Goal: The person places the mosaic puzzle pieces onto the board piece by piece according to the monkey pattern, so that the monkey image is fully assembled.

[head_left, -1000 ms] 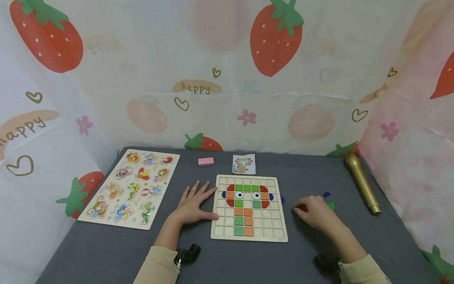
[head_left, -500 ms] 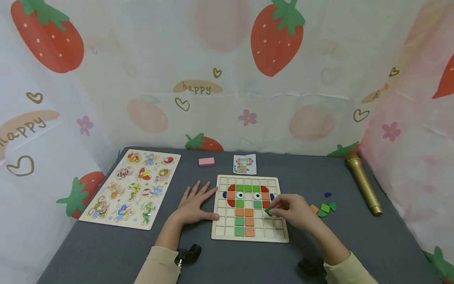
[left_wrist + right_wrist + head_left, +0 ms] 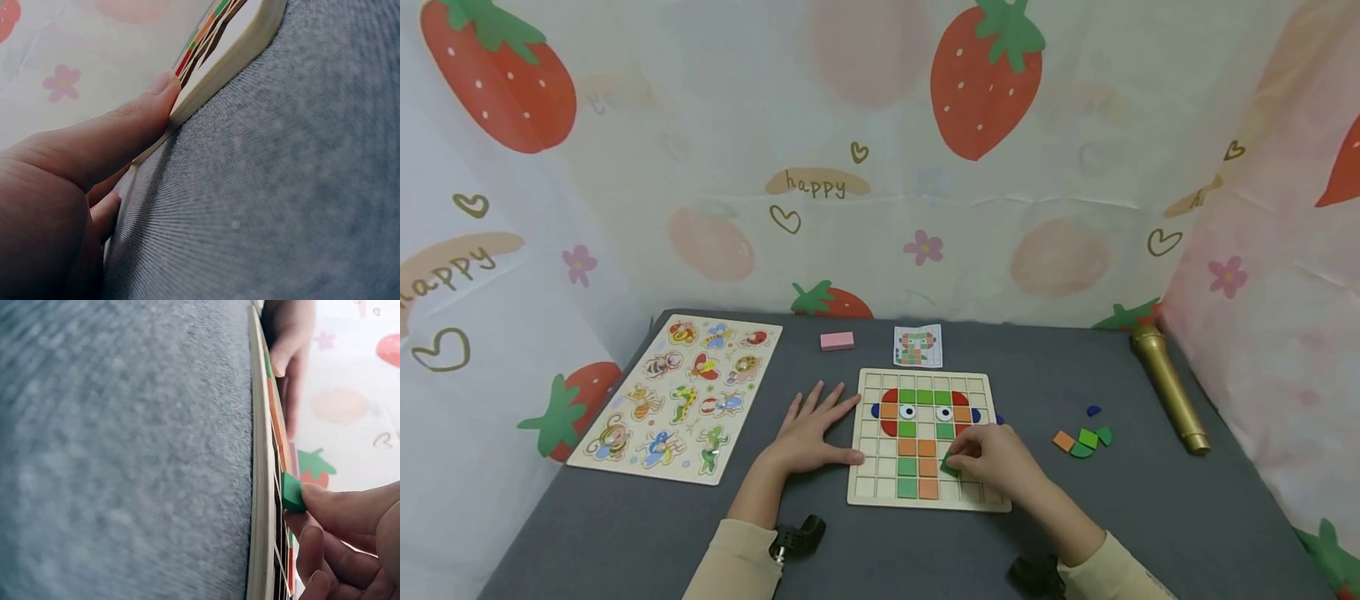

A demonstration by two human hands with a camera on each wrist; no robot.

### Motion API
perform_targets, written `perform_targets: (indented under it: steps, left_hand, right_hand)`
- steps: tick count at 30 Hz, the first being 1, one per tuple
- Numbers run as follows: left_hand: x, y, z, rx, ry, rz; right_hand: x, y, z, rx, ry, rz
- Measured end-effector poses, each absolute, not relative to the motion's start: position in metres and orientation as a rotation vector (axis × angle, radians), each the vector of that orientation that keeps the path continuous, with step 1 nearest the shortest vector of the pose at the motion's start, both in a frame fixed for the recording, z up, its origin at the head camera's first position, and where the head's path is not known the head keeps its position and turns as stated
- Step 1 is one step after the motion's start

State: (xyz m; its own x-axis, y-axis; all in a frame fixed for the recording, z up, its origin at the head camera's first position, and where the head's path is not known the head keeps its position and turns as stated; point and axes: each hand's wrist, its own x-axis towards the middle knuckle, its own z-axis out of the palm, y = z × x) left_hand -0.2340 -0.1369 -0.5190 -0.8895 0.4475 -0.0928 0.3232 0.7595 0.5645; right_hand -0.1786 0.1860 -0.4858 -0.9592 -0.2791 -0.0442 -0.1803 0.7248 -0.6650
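A wooden grid board (image 3: 865,468) carries coloured tiles laid out as a face with round eyes, over a column of green and orange squares. My right hand (image 3: 1000,458) pinches a small green tile (image 3: 291,492) between thumb and fingers, close over the grid just right of the orange squares. Part of that tile is hidden by the fingertips. Spread fingers of my left hand (image 3: 805,442) rest on the table at the board's left side. In the left wrist view, the thumb (image 3: 140,122) touches the board's edge.
Loose orange (image 3: 1063,441), green and blue tiles lie right of the board. A picture card (image 3: 917,346) and a pink block (image 3: 837,342) sit behind it. To the left lies an insect puzzle board (image 3: 677,400); a gold tube (image 3: 1168,390) lies far right.
From beside the loose tiles, my right hand has moved left over the board with the green tile, uncovering the tiles on the table. My left hand has stayed in place.
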Motion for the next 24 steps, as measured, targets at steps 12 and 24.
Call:
perform_targets:
  steps: [12,24]
  left_hand:
    - [-0.234,-0.136,-0.517,0.609,2.736,0.815]
    - [-0.233,-0.136,-0.516,0.605,2.729,0.824]
  right_hand:
    - [-0.177,0.180,-0.487,-0.404,2.799,-0.959]
    - [-0.173,0.191,-0.477,-0.324,2.818,-0.981]
